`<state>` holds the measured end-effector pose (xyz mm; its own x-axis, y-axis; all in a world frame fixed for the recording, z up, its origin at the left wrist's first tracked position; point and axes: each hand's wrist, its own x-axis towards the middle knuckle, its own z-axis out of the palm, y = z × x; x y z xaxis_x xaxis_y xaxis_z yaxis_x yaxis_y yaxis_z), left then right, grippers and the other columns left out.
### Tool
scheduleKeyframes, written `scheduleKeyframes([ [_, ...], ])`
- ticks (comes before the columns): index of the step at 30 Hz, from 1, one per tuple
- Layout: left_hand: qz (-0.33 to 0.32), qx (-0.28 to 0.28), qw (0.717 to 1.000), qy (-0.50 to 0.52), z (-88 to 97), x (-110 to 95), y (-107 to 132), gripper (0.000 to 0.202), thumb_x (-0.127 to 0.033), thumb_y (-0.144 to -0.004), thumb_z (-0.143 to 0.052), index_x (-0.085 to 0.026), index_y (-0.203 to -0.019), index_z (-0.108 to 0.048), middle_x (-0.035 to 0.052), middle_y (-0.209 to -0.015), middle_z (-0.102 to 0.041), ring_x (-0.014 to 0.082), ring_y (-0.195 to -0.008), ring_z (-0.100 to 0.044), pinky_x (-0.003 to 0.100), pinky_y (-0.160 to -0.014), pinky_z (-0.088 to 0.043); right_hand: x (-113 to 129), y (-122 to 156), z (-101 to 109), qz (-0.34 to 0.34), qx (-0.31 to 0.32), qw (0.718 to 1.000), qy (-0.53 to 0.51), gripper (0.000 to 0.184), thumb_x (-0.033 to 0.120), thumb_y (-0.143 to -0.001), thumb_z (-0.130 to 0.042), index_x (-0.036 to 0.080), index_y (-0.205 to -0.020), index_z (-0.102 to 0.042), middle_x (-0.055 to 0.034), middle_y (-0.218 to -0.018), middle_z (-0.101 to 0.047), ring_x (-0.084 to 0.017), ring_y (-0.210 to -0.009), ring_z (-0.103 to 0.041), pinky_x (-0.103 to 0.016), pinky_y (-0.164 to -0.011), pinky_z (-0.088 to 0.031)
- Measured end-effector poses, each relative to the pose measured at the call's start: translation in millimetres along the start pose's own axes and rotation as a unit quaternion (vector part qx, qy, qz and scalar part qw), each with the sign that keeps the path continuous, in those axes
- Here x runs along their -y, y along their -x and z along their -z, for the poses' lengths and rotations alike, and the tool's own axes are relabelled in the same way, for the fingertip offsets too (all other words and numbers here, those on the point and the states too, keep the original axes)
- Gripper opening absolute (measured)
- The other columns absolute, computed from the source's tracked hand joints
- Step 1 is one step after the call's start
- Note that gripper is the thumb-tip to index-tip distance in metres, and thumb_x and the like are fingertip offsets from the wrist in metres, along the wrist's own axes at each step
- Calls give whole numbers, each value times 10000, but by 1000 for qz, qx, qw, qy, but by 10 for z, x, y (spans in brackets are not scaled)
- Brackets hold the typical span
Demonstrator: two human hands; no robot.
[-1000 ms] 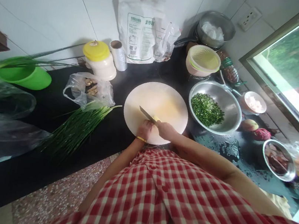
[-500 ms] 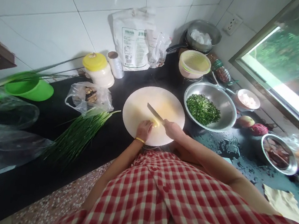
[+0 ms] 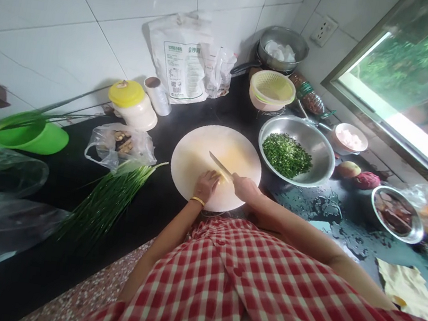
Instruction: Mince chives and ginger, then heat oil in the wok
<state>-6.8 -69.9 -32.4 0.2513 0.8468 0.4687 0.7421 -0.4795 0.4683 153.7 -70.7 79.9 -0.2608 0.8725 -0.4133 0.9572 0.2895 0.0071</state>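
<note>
In the head view, my right hand (image 3: 246,188) is closed around the handle of a kitchen knife (image 3: 219,164), its blade angled toward the upper left above a round white cutting board (image 3: 191,152). My left hand (image 3: 205,184), with a yellow bangle at the wrist, presses its bent fingers on a small pale yellow piece of ginger (image 3: 222,180) close to the blade. Fingers partly cover the ginger, so its full shape is hidden. Yellowish stains mark the board's surface.
Right of the board stands a steel bowl (image 3: 321,158) of chopped greens. Long green chives (image 3: 111,199) and a plastic bag (image 3: 100,138) of knobbly roots lie at left. Behind are a yellow-lidded jar (image 3: 133,108) and a white package (image 3: 176,58). Water wets the counter (image 3: 312,204) at right.
The whole view has shifted slightly, so the counter items sit a little further left. Both hands stay at the ginger, with the knife in nearly the same pose.
</note>
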Motion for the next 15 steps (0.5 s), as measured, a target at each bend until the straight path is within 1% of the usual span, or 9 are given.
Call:
scheduleKeyframes([
  [2, -13, 25, 1000, 7, 1, 15, -10, 238, -213, -870, -443, -213, -1025, -623, 78, -1138, -591, 212, -1044, -513, 388, -898, -425, -37, -7, -11, -12, 3, 1000, 2, 271, 151, -878, -323, 153, -1129, -427, -121, -879, -648, -230, -851, -637, -289, -668, -441],
  [4, -13, 40, 999, 12, -15, 28, -17, 242, -228, -874, -437, -216, -1021, -628, 85, -1134, -585, 211, -1036, -515, 389, -891, -428, -46, -15, -36, -23, 14, 1000, 1, 281, 135, -867, -332, 149, -1130, -430, -126, -895, -647, -234, -861, -636, -290, -667, -442],
  [7, -11, 35, 999, 2, -43, 44, -11, 262, -250, -880, -428, -225, -1053, -623, 92, -1123, -579, 213, -1021, -516, 387, -873, -435, -7, -29, -83, -22, 24, 999, -14, 277, 136, -868, -334, 152, -1127, -432, -126, -894, -650, -231, -859, -637, -286, -665, -442],
  [11, -31, 27, 999, -16, -35, 66, 9, 275, -246, -876, -442, -240, -1097, -606, 72, -1127, -591, 211, -1003, -522, 365, -843, -442, 81, -43, -105, -3, 10, 1000, -30, 251, 162, -893, -314, 156, -1120, -422, -121, -890, -653, -221, -834, -639, -279, -656, -437],
  [15, -24, 38, 999, -17, -4, 66, 26, 229, -254, -880, -435, -222, -964, -646, 70, -1043, -628, 202, -926, -548, 357, -804, -451, 137, -54, -64, 10, 8, 999, -38, 244, 164, -897, -314, 147, -1112, -427, -119, -886, -651, -211, -827, -635, -268, -660, -427],
])
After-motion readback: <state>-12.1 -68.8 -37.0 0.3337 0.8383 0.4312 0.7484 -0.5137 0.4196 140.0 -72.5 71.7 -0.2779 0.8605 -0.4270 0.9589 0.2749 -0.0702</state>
